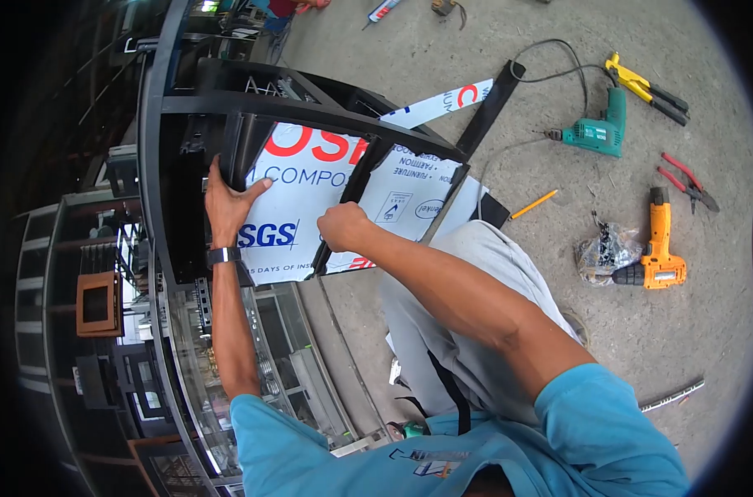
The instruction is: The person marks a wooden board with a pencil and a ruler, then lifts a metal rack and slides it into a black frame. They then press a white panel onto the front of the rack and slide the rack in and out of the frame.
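A composite panel assembly, covered in white printed film with red and blue lettering, sits against a black metal frame. My left hand grips its left edge, thumb on the printed face and fingers along the dark side. My right hand is closed in a fist against the black strip between two printed faces; whatever it may hold is hidden. Beyond, a narrow printed strip and a black bar meet the frame. The assembly's right end is close to my knee.
On the concrete floor to the right lie a green corded drill, a yellow hand riveter, red-handled pliers, a pencil, an orange cordless drill and a plastic bag. Glass shelving stands at the left.
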